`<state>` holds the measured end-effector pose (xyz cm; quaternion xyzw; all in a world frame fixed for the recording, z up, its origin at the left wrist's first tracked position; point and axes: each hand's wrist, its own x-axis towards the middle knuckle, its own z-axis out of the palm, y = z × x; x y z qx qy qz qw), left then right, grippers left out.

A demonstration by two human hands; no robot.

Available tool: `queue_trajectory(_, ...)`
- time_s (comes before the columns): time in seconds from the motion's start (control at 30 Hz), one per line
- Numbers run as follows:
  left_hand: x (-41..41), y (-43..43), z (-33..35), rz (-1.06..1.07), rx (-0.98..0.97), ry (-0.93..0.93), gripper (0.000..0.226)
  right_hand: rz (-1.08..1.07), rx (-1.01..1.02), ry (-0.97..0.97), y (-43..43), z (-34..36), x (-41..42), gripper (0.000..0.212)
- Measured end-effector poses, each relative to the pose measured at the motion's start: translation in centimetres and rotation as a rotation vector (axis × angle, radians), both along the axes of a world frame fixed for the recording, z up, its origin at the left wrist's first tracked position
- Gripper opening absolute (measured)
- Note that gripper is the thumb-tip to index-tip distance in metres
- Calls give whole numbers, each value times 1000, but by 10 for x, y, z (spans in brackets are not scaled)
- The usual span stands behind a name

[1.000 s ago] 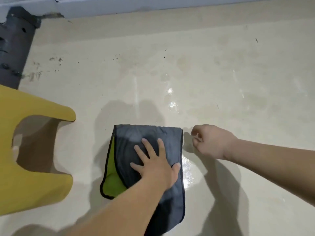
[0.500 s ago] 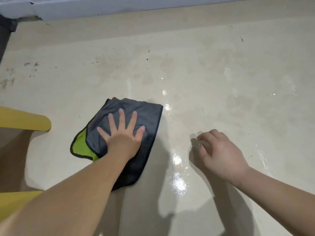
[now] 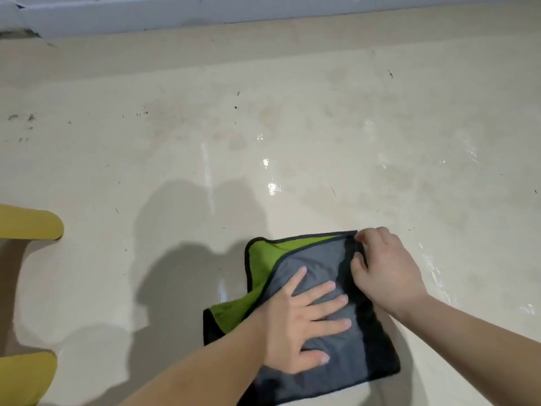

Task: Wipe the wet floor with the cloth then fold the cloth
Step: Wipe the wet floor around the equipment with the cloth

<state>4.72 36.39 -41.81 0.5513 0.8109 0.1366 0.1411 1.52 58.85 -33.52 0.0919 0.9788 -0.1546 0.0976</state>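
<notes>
A grey cloth (image 3: 316,259) with a green underside and black hem lies folded on the beige floor (image 3: 175,159), low and right of centre. My left hand (image 3: 304,323) presses flat on its grey top, fingers spread. My right hand (image 3: 380,271) pinches the cloth's far right corner between thumb and fingers. Wet shiny patches (image 3: 272,186) glisten on the floor beyond the cloth and along the right side.
A yellow plastic stool (image 3: 29,227) stands at the left edge, two of its legs showing. A pale wall base (image 3: 263,10) runs along the top. Dark specks dot the floor at the upper left.
The cloth has slid right and nearer to me under my left hand. My right hand, resting on the floor before, has come onto the cloth's right corner.
</notes>
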Motion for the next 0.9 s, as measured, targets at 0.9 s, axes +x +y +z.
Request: queue_trajectory(0.9, -120, -10, 175, 109, -830, 31, 55, 288, -87, -222, -46, -36, -8, 78)
